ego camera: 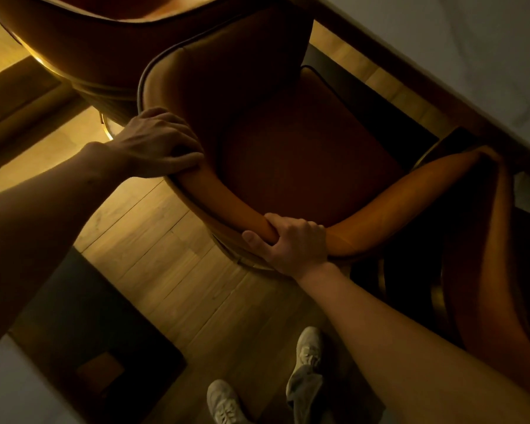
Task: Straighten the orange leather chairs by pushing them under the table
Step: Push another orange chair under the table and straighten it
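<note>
Both hands clamp the chair (303,154) back rim: left hand (156,142) at nine o'clock, right hand (291,243) at six; the table (441,65) lies toward two o'clock

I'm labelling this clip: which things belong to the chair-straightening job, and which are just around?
Part of the job:
- middle chair, gripped by left hand and right hand
- chair on left
- chair on right
- table

Just around:
- wooden floor
- dark mat
- shoes
</note>
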